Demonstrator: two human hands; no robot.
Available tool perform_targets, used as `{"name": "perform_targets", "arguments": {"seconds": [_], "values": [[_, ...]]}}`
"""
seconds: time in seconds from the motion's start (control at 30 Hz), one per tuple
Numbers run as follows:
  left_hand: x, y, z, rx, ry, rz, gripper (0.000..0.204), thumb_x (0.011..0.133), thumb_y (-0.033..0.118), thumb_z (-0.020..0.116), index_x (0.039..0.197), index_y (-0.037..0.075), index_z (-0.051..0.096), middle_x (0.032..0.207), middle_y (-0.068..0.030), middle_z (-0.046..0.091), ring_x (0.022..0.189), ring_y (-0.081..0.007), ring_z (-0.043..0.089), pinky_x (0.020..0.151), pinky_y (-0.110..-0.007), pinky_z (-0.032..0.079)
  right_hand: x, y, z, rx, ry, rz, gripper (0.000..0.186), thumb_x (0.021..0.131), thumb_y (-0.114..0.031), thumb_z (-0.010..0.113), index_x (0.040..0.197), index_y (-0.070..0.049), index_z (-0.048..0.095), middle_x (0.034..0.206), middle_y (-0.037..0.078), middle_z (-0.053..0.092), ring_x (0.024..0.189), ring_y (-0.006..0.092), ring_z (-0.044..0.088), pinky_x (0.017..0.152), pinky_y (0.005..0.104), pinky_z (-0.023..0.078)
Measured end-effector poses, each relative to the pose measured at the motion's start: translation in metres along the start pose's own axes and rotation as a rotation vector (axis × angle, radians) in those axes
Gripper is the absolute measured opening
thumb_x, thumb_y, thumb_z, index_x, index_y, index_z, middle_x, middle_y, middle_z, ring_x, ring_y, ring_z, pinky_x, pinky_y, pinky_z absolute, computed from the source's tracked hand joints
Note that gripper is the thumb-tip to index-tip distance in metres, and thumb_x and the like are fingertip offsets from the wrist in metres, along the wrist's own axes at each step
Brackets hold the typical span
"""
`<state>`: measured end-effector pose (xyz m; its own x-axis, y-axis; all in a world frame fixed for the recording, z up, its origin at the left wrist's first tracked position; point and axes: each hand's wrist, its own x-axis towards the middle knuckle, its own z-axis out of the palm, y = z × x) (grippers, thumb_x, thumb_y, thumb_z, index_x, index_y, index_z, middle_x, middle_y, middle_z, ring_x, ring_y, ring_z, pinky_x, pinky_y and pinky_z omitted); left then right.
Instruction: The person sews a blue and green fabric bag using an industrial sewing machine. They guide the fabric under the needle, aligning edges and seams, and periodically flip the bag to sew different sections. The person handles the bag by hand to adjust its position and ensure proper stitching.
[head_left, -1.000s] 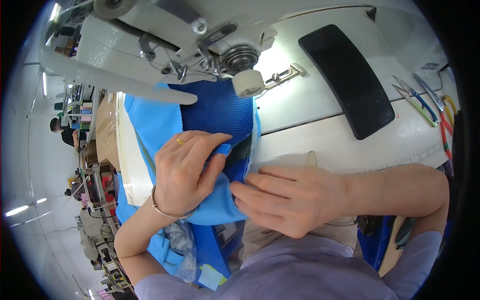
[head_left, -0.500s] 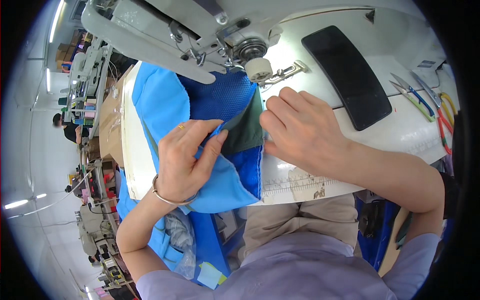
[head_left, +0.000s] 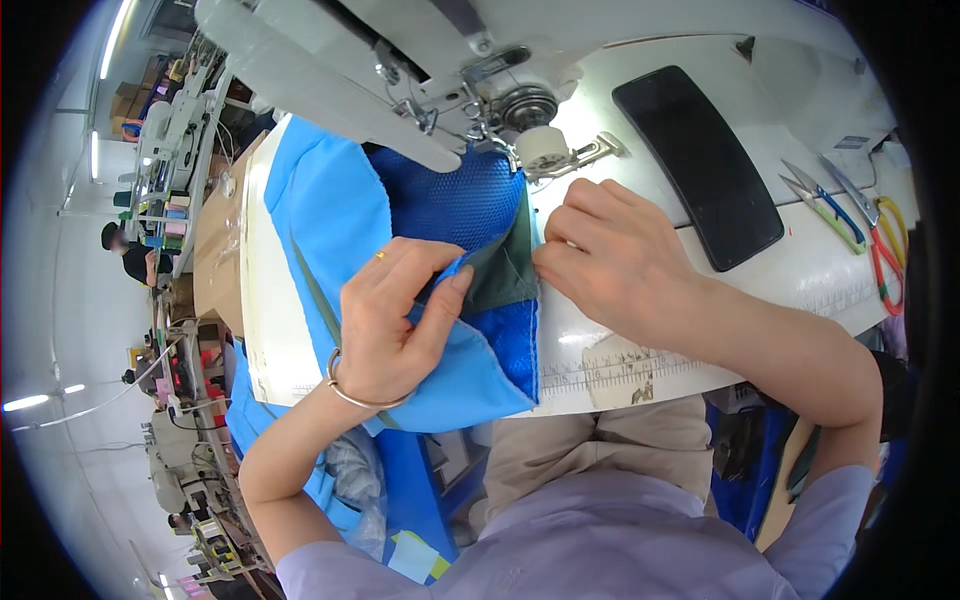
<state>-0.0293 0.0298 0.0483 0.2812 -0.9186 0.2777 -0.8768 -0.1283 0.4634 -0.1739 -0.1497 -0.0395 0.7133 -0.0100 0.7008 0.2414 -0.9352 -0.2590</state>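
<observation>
Light-blue fabric (head_left: pixel 327 180), with dark-blue mesh (head_left: pixel 440 200) and a dark-green piece (head_left: pixel 500 270), lies on the white worktop (head_left: pixel 620 370). Its upper end sits at the presser foot of the sewing machine (head_left: pixel 545 145). My left hand (head_left: pixel 395 310) is closed, pinching a folded blue edge over the green piece between thumb and forefinger. My right hand (head_left: pixel 620 265) has its fingers curled, pinching the right edge of the green piece just below the presser foot; its thumb is mostly hidden.
A black phone (head_left: pixel 695 165) and scissors (head_left: pixel 880 250) lie on the right. Brown cardboard (head_left: pixel 215 270) borders the left. More blue cloth and crumpled plastic (head_left: pixel 355 485) are below the worktop. In the left background a person in black (head_left: pixel 135 255) is among other machines.
My right hand has moved up toward the presser foot and closed on the fabric edge, uncovering the ruler strip. The fabric's upper part has shifted; my left hand still pinches, slightly higher.
</observation>
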Motion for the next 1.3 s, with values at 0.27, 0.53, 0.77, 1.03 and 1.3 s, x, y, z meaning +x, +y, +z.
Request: {"name": "perform_targets", "arguments": {"seconds": [0.27,0.53,0.77,1.03,1.3], "values": [[0.000,-0.011,0.003,-0.052,0.062,0.043,0.009,0.091,0.004,0.068,0.096,-0.002,0.071,0.079,-0.0100,0.067,0.067,-0.0191,0.060,0.061,-0.031,0.045,0.004,-0.002,-0.012,0.028,-0.038,0.091,0.022,0.068,-0.012,0.084,0.086,-0.006,0.072,0.086,0.003,0.062,0.087,0.0220,0.058,0.075,0.0346,0.049],[-0.001,-0.013,0.002,-0.118,0.096,-0.057,0.009,0.083,0.000,0.072,0.092,-0.002,0.072,0.076,-0.0118,0.067,0.064,-0.0239,0.063,0.059,-0.033,0.047,0.006,0.002,-0.003,0.084,-0.021,0.122,0.017,0.070,-0.011,0.082,0.084,-0.006,0.073,0.087,0.003,0.060,0.090,0.0211,0.058,0.082,0.0351,0.050],[-0.002,-0.021,0.012,-0.138,0.117,0.058,0.010,0.082,0.000,0.072,0.091,-0.002,0.071,0.076,-0.0124,0.067,0.064,-0.0247,0.063,0.058,-0.033,0.047,0.007,0.005,-0.007,0.009,-0.049,0.029,0.013,0.073,-0.012,0.080,0.080,-0.006,0.071,0.088,0.005,0.060,0.093,0.0229,0.058,0.086,0.0375,0.050],[-0.003,-0.022,0.010,-0.117,0.150,0.024,0.010,0.081,-0.002,0.072,0.090,-0.003,0.070,0.077,-0.0129,0.068,0.065,-0.0256,0.064,0.059,-0.033,0.047,0.010,0.006,-0.019,0.089,-0.121,0.090,0.022,0.072,-0.016,0.082,0.088,-0.005,0.074,0.092,0.005,0.062,0.095,0.0241,0.058,0.090,0.0394,0.050],[-0.004,-0.026,0.016,-0.166,0.171,0.063,0.010,0.080,-0.002,0.073,0.089,-0.003,0.071,0.079,-0.0130,0.069,0.066,-0.0257,0.064,0.059,-0.034,0.048,0.011,0.001,-0.001,0.157,-0.043,0.075,0.017,0.071,-0.010,0.082,0.085,-0.006,0.072,0.090,0.002,0.062,0.096,0.0235,0.058,0.083,0.0377,0.052]]}}
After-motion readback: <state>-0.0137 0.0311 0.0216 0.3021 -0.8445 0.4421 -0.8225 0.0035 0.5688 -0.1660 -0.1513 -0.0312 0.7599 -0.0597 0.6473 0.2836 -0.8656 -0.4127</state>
